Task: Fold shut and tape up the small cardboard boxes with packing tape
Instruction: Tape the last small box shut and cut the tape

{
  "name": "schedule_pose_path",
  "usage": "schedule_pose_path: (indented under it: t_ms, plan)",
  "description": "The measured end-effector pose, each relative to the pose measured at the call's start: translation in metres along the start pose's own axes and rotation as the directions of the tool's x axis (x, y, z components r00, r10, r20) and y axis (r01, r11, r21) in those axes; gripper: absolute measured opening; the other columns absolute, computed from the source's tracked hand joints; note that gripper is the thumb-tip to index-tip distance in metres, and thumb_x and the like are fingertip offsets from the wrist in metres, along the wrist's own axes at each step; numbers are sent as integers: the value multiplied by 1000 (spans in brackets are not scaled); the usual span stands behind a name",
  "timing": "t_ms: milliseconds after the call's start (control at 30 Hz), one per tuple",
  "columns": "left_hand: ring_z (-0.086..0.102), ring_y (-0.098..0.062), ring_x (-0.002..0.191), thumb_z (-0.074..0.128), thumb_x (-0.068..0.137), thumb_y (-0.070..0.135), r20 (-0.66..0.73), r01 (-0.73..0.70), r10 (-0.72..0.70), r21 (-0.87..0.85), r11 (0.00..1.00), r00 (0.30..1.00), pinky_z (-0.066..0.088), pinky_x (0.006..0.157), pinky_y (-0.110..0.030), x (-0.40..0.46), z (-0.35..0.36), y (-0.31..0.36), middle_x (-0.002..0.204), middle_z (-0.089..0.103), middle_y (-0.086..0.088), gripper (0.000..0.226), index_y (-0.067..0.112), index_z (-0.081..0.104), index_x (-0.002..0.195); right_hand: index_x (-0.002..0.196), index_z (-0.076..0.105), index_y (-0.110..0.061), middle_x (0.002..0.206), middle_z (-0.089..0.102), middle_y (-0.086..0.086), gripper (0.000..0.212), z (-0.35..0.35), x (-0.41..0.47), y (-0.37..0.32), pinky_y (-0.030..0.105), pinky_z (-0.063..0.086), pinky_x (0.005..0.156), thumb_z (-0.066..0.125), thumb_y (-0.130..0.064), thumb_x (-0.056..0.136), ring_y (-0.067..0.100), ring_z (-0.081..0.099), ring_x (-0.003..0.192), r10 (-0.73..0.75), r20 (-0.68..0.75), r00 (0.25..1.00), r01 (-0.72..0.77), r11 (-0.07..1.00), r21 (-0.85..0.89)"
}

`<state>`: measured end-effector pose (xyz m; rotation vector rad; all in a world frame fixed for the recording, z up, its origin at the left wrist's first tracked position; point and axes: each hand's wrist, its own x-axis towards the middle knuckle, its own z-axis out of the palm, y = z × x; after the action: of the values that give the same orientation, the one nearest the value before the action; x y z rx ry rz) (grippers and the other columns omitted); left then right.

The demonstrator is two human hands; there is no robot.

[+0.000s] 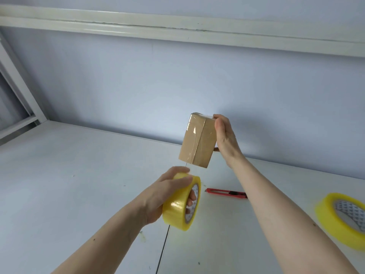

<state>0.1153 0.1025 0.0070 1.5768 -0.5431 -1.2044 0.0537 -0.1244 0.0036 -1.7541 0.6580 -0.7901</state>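
Head view: we hold a small cardboard box (197, 140) up in the air above the tabletop (79, 175) with our right hand (225, 135), fingers wrapped round its far side, clear tape already running along its face. Our left hand (167, 190) grips a yellow tape roll (177, 206) just below the box, fingers hooked through its core. A red box cutter (227, 193) lies on the tabletop beyond, and a second tape roll (343, 220) rests at the right edge.
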Motion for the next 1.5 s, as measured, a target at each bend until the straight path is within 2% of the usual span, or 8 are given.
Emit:
schedule_pose_path:
  t_ms: [133,200,500,700,1000,1167,1300,1500]
  plan:
    - [72,-12,64,63,96,37,-24,30,-31,-52,998,999,61,62,-28,-4,7,-6,74,75,3,29,29,55,123,122,50,-36,121,58,-10,44,-3,-3,-22,42,53,92,29,-67,100,20,58,122,185,105,977,-186,983,0]
    - [69,-11,55,63,97,35,-39,35,-38,-73,997,999,58,54,-26,-4,9,-5,65,73,3,30,25,54,124,123,53,-33,116,65,-5,59,-1,-7,-26,42,56,85,25,-76,94,24,66,106,313,139,939,-313,949,-20]
    - [64,-20,62,66,89,52,-71,94,-99,-64,993,993,57,60,-32,-11,17,0,81,70,-14,56,8,55,123,107,69,-20,103,71,21,86,8,-22,-10,62,58,80,23,-88,84,41,71,91,581,176,795,-587,809,-18]
    - [67,-16,60,40,80,81,-28,214,-213,28,976,977,60,66,-30,-17,17,12,71,74,-5,74,18,59,114,113,67,-23,102,71,14,81,11,-24,-18,53,60,80,24,-87,86,34,70,89,528,159,834,-535,845,4]
    - [72,-25,76,60,93,51,3,121,-121,15,992,993,60,79,-41,-33,8,5,96,76,-12,41,21,64,121,95,52,-46,88,59,-16,45,1,-24,-10,51,50,95,33,-84,82,15,59,93,163,-61,985,-167,983,-74]
    - [71,-25,76,59,97,45,14,102,-101,-45,994,995,61,75,-39,-34,17,2,88,77,-10,35,22,59,123,114,51,-40,118,49,-31,36,6,-23,-26,29,43,94,31,-66,99,-10,49,104,165,7,986,-165,985,49]
    - [71,-22,69,59,97,45,-10,103,-104,-74,992,995,62,65,-34,-28,20,1,79,77,-7,38,18,57,123,141,46,-42,138,50,-22,58,7,-25,-44,48,48,103,28,-73,96,9,53,122,240,86,967,-248,965,91]
    - [70,-24,75,58,96,46,15,99,-98,-111,989,995,61,63,-33,-22,23,1,78,78,-3,33,20,57,116,130,61,-33,88,69,3,73,9,-30,-53,33,56,58,26,-83,89,22,68,75,367,113,924,-374,926,56]
